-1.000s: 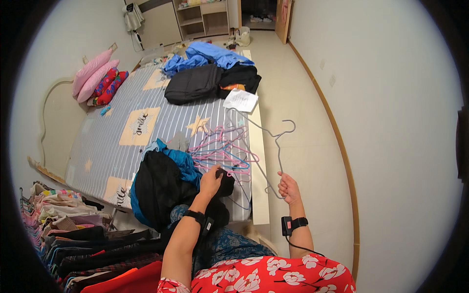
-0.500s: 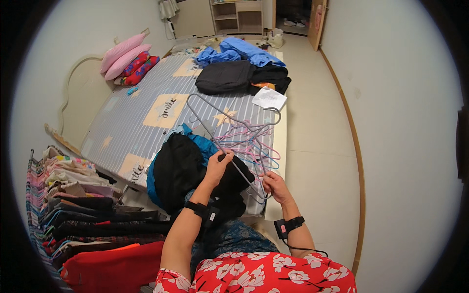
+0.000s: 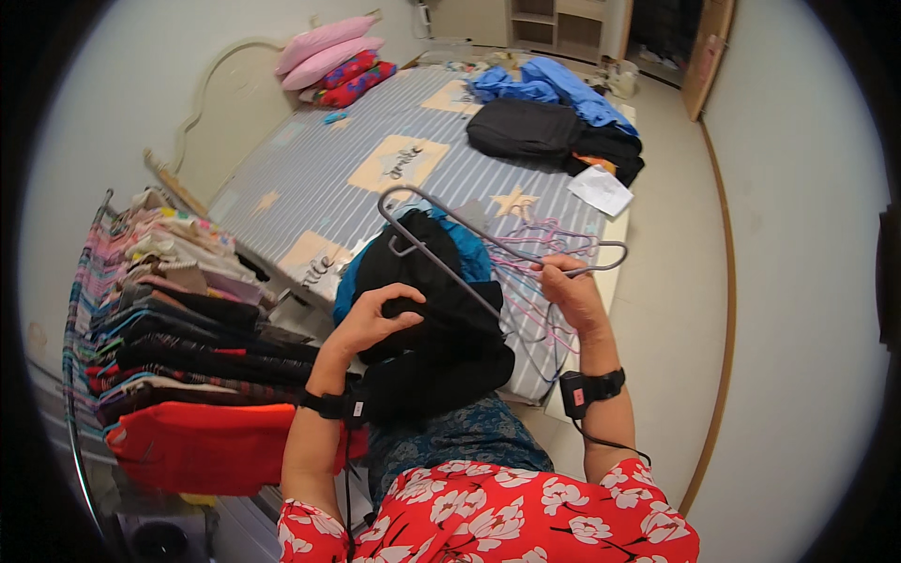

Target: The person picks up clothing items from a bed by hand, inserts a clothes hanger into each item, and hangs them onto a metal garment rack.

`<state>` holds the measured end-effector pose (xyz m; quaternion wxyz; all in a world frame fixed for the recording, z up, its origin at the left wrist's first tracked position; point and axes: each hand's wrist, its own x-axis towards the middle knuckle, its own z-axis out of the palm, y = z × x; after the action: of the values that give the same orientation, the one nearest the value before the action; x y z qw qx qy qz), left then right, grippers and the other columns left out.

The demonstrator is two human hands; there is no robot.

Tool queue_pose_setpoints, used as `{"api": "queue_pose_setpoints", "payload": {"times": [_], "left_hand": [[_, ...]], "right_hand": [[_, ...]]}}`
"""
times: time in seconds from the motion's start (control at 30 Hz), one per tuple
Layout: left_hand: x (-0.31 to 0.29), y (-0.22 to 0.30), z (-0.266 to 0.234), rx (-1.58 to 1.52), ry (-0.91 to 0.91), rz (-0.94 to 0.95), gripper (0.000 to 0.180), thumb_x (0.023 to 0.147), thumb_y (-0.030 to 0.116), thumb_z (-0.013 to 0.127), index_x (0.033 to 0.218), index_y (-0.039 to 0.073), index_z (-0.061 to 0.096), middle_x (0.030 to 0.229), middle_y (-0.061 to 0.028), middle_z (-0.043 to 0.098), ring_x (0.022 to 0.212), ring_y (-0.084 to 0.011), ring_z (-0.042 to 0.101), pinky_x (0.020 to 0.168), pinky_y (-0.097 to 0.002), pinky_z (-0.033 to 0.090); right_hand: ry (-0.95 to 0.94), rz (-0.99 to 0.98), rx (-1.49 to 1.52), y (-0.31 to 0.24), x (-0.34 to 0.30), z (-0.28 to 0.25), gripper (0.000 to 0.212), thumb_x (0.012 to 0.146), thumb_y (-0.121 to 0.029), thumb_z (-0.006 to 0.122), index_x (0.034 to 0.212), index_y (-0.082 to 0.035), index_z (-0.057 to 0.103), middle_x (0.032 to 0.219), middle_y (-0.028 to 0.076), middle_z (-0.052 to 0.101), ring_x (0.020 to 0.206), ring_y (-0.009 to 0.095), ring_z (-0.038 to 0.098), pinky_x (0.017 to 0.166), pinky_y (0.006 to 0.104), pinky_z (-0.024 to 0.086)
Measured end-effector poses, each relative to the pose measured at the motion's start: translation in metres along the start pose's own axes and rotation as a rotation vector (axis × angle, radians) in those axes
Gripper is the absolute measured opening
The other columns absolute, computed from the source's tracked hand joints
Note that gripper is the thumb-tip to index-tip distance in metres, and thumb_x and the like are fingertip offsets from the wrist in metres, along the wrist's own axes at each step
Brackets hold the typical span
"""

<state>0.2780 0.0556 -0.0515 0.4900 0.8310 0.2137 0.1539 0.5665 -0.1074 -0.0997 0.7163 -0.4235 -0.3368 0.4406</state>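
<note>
My right hand grips a grey clothes hanger by one end, between thumb and fingers. The hanger is held up over the bed, and its far corner points to the upper left. My left hand is open, thumb and fingers apart, just above black clothing heaped at the bed's near edge. Teal cloth shows behind the black heap. Beyond my right hand, several pink, purple and blue hangers lie tangled on the bed.
At the left, a rack holds many hung clothes, with a red garment nearest. Farther up the bed lie a black bag, blue cloth, white paper and pink pillows. A wall runs along the right.
My left hand has let go of the hanger and opened, moving left toward the black clothing. My right hand has moved up and right with the hanger. The view has turned left.
</note>
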Motion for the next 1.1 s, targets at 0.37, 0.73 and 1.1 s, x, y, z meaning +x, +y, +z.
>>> {"api": "queue_pose_setpoints", "payload": {"times": [0.37,0.73,1.1], "left_hand": [[-0.077,0.032,-0.071,-0.189,0.421,0.042,0.016,0.085,0.009,0.069,0.099,0.003,0.063,0.094,0.0019,0.059,0.089,-0.0071,0.052,0.083,-0.0214,0.041],[-0.091,0.039,-0.109,-0.058,0.665,0.105,0.014,0.087,0.004,0.066,0.100,0.003,0.062,0.095,0.0024,0.057,0.088,-0.0061,0.051,0.082,-0.0207,0.041],[-0.098,-0.018,-0.149,0.226,0.540,-0.072,0.026,0.088,0.018,0.068,0.074,-0.002,0.059,0.068,0.0057,0.049,0.069,-0.0036,0.044,0.060,-0.0225,0.039]], "right_hand": [[-0.177,-0.144,-0.677,0.050,0.037,0.081,0.049,0.074,-0.031,0.081,0.111,-0.005,0.064,0.071,0.000,0.054,0.065,0.009,0.051,0.061,0.0248,0.042],[-0.191,-0.198,-0.867,0.112,0.011,0.144,0.053,0.076,-0.040,0.075,0.115,-0.008,0.058,0.085,0.011,0.067,0.078,0.031,0.066,0.067,0.0376,0.050],[0.069,-0.371,-0.753,0.056,0.071,0.124,0.020,0.078,-0.015,0.059,0.091,-0.001,0.066,0.065,0.014,0.059,0.057,0.023,0.057,0.057,0.0325,0.045]]}}
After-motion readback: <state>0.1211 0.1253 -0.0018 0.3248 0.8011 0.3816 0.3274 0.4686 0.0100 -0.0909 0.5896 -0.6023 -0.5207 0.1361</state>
